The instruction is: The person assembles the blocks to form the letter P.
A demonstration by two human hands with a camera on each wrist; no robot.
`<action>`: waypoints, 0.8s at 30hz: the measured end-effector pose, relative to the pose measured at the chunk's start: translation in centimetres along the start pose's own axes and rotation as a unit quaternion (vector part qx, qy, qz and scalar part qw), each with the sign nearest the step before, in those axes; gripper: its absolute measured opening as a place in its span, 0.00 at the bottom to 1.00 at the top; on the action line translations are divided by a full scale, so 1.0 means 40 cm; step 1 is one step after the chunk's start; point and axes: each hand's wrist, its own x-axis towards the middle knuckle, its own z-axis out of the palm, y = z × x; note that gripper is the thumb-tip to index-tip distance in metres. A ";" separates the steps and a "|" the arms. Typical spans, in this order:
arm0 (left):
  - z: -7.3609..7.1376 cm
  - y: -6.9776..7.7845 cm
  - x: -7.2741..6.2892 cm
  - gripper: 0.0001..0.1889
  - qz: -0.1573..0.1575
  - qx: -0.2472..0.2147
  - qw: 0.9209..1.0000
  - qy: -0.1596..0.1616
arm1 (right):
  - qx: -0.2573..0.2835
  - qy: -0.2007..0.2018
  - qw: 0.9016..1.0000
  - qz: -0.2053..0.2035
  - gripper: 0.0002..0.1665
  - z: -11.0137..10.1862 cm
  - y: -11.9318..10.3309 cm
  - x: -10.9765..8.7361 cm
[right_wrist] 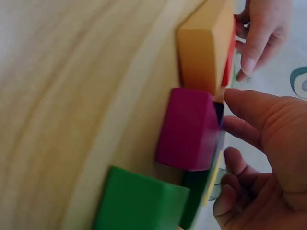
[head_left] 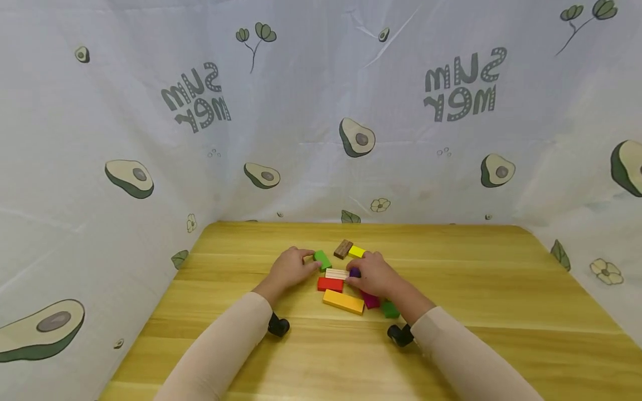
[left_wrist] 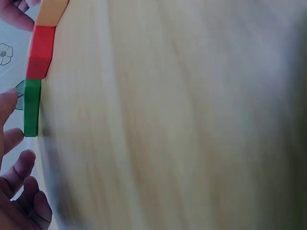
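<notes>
My left hand (head_left: 291, 269) is at the left of a light green block (head_left: 322, 260), pinching it between thumb and fingertips at its left side. In the left wrist view that green block (left_wrist: 32, 108) stands just past the fingertips, in line with a red block (left_wrist: 42, 52). My right hand (head_left: 377, 274) holds a dark purple block (head_left: 355, 272), partly hidden, between thumb and index finger. A pale wood block (head_left: 336, 274) lies between the hands. Beyond the right fingers sits a yellow block (head_left: 356, 252), beside a brown block (head_left: 343, 249).
In front of the hands lie an orange block (head_left: 343, 302), a magenta block (head_left: 370, 300) and a darker green block (head_left: 389, 309) by the right wrist. Everything rests on a wooden table (head_left: 225, 334). A printed avocado curtain (head_left: 311, 111) hangs behind and at the sides.
</notes>
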 end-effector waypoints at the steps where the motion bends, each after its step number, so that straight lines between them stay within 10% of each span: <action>1: 0.004 0.005 0.003 0.29 -0.005 0.002 1.000 0.000 | 0.002 0.002 1.000 0.005 0.20 0.004 -0.001 0.001; 11: 0.003 0.023 0.029 0.25 -0.002 -0.032 0.999 -0.009 | 0.046 0.008 0.998 -0.040 0.15 0.015 0.000 0.008; 17: 0.000 0.020 0.039 0.24 -0.012 -0.032 0.999 -0.033 | 0.051 -0.058 0.996 -0.054 0.34 0.001 -0.002 0.024; 24: 0.007 0.018 0.052 0.23 -0.016 -0.020 0.999 -0.029 | 0.036 -0.078 0.996 -0.038 0.34 -0.008 -0.014 0.050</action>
